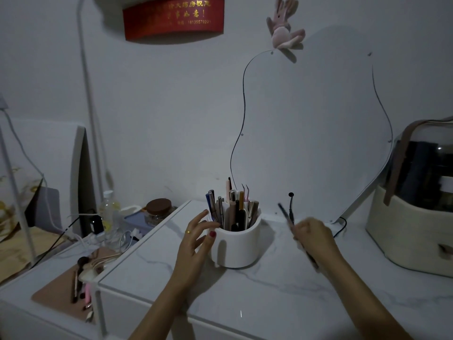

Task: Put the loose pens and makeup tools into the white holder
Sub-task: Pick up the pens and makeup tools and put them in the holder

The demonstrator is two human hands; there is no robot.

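Observation:
The white holder (236, 249) stands in the middle of the marble tabletop and holds several pens and makeup tools (232, 209) upright. My left hand (197, 238) rests against its left side, fingers spread near the rim and thumb on the wall. My right hand (315, 233), to the right of the holder, is closed on a thin dark tool (285, 213). The tool is blurred and slants up-left toward the holder, its lower end sticking out below my hand.
A lower side table at the left carries a pinkish mat (66, 294) with several brushes and small tools, a plastic bottle (109, 212), a brown-lidded jar (159, 208) and cables. A cream cosmetic case (414, 222) stands at the right. A wavy mirror (316, 123) leans on the wall.

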